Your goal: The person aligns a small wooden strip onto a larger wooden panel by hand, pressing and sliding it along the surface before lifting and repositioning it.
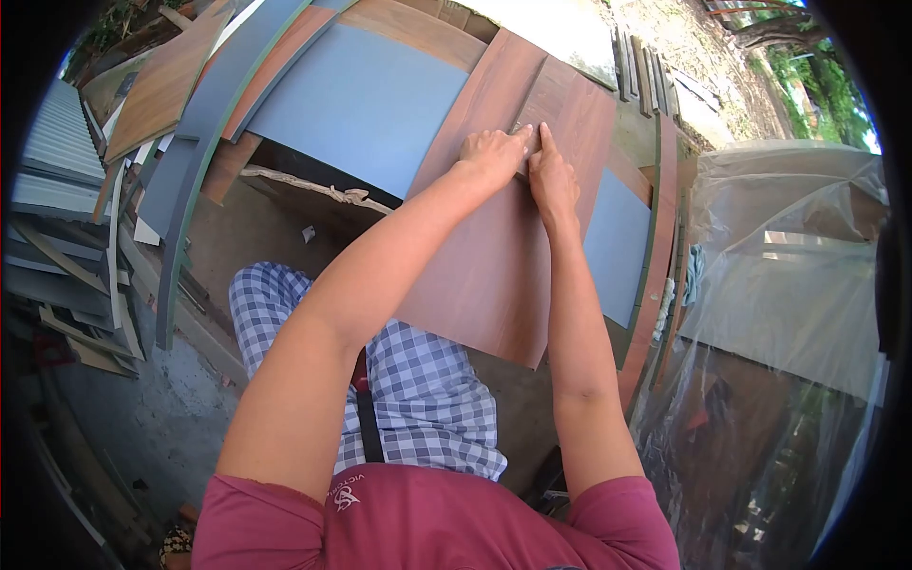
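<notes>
A long reddish-brown wood-grain board (475,266) lies lengthwise before me, its near end above my lap. On it, toward the far end, rests a narrower strip of similar brown board (548,95). My left hand (496,155) is at the strip's near left edge, fingers bent and pressed together; whether they pinch anything is hidden. My right hand (554,180) is beside it on the right, index finger stretched forward onto the strip, the other fingers curled under. The two hands nearly touch.
Blue-grey panels (356,104) lie under the board on both sides. Curved boards and offcuts (204,161) are stacked at the left. A twisted stick (318,187) crosses the gap below the left panel. Clear plastic sheeting (779,256) covers something at the right.
</notes>
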`<state>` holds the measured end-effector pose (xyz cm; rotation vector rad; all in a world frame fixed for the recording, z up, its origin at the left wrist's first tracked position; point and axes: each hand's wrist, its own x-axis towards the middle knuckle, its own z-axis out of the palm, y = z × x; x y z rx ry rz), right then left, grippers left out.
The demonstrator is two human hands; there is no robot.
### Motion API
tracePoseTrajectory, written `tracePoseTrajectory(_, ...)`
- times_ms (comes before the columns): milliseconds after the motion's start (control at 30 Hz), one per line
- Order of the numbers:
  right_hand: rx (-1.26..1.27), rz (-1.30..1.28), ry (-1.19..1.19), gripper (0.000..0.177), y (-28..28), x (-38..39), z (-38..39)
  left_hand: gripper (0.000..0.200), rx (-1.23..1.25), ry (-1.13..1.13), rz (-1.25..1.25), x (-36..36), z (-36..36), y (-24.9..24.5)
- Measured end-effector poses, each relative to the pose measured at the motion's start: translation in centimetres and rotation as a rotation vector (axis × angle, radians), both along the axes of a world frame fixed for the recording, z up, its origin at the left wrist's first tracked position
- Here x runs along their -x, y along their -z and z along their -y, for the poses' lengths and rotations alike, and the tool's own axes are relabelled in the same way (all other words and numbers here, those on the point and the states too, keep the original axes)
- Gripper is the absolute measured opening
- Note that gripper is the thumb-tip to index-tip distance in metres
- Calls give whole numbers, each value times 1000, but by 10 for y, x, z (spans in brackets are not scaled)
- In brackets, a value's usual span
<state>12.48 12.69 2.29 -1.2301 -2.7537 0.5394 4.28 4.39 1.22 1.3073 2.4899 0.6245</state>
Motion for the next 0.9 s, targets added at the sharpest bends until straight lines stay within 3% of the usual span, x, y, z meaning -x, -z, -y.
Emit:
tracePoseTrajectory(467, 28, -20, 37, 50, 2, 21, -30, 38, -15, -39, 24, 18, -31, 2)
tracePoseTrajectory(900, 44, 29, 19, 52, -6, -56, 44, 41, -44, -7, 68, -56, 45, -2)
